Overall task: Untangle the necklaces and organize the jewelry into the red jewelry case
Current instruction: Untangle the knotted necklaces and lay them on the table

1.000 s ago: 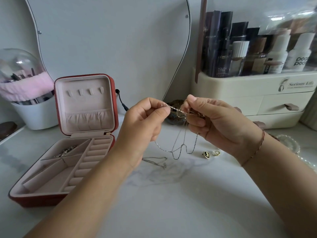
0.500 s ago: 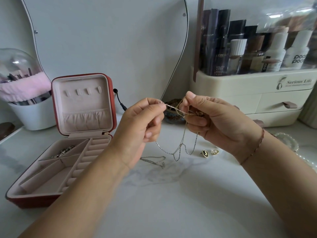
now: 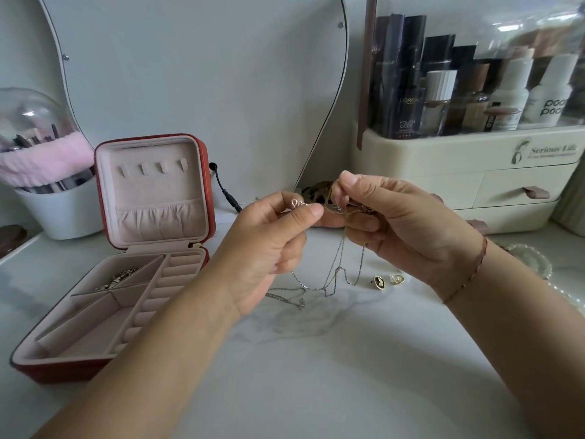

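Thin tangled necklace chains (image 3: 335, 274) hang between my two hands above the marble table, their lower loops trailing onto it. My left hand (image 3: 269, 245) pinches a small rose-gold clasp end between thumb and forefinger. My right hand (image 3: 402, 226) pinches the knot of chains just to the right of it. The red jewelry case (image 3: 104, 369) stands open at the left, pink-lined, with a silvery piece (image 3: 117, 278) in its back compartment. Two black-and-gold earrings (image 3: 387, 281) lie on the table under my right wrist.
A cream cosmetics organizer (image 3: 468, 175) with bottles and drawers stands at the back right. A white cup of brushes (image 3: 60, 204) with a pink band sits back left. A mirror (image 3: 202, 74) leans on the wall, with a black cable plug (image 3: 228, 194) at its foot. A pearl-rimmed dish (image 3: 531, 258) lies at the right.
My hands have drawn closer together, shortening the taut stretch of chain between them. The view has shifted slightly; the case and earrings stay put.
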